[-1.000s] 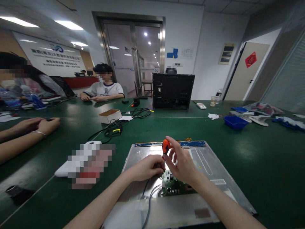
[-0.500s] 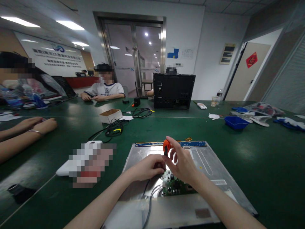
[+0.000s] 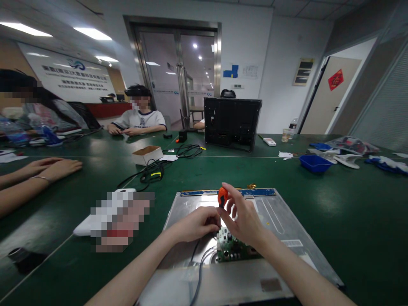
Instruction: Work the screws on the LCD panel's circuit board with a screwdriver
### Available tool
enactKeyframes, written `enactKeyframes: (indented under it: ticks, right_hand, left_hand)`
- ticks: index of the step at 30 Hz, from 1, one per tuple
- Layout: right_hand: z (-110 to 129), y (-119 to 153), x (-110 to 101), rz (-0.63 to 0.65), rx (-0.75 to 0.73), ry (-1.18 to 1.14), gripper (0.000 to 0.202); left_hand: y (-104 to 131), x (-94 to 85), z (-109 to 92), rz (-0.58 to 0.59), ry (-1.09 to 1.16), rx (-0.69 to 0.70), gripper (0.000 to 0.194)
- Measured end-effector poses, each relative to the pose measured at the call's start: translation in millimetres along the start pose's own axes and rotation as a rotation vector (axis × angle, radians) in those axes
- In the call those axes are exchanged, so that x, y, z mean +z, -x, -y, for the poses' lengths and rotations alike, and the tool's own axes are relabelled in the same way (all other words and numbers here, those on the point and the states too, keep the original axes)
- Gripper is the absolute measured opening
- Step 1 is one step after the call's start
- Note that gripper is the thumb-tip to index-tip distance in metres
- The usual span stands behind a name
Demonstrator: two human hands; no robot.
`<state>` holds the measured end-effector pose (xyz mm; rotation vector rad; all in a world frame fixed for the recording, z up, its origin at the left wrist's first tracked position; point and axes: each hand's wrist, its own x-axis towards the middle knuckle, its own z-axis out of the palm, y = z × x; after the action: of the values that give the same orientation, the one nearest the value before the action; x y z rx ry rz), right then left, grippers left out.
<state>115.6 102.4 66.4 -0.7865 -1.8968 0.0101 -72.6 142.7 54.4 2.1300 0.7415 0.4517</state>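
Note:
My right hand [image 3: 244,216] grips an orange and black screwdriver [image 3: 222,197] by its handle, which stands upright. My left hand [image 3: 205,223] is closed beside the screwdriver's lower end; its fingertips are partly hidden, and I cannot make out what they pinch. Under both hands lies a flat metal display panel [image 3: 287,265], with a blue circuit strip [image 3: 259,192] along its far edge. A green circuit board [image 3: 234,248] sits on the panel, partly covered by my right hand and wrist. Grey cables [image 3: 201,272] run from near the board toward me.
A black monitor housing [image 3: 232,123] stands across the green table [image 3: 360,212]. Black cables [image 3: 153,172] and an open cardboard box [image 3: 147,155] lie left of centre. To the right is a blue tray [image 3: 315,163]. Another person's hands [image 3: 60,170] rest at the left; more people sit beyond.
My hands and the screwdriver hold almost the same pose. At the left, the other person's hands have flattened out and shifted right. The black monitor housing has turned or tilted slightly.

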Motion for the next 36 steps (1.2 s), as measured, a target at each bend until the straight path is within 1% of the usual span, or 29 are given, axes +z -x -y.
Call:
enactKeyframes:
  ticks: [4,14,18,26,36]
  right_hand:
    - [-0.4,0.8,-0.1,0.015,0.012,-0.005,0.059]
    - [1.2,-0.2,-1.5,0.022,0.011,-0.025,0.062]
    - [0.5,-0.4,-2.5,0.008,-0.008,-0.037,0.063]
    - [-0.5,0.3,-2.5,0.051,0.022,-0.024,0.063]
    - [0.3,-0.1,-1.9,0.042,0.027,-0.038,0.064]
  left_hand:
    - [-0.4,-0.7,-2.5,0.023,0.021,0.006,0.011]
    - [0.6,-1.7,-2.1,0.034,-0.007,-0.019,0.005]
    - [0.8,-1.7,-1.8,0.019,-0.018,-0.036,0.004]
    - [0.9,-0.1,-1.0,0.017,-0.002,-0.024,0.005]
    - [0.8,-1.0,-0.1,0.037,-0.022,-0.017,0.007]
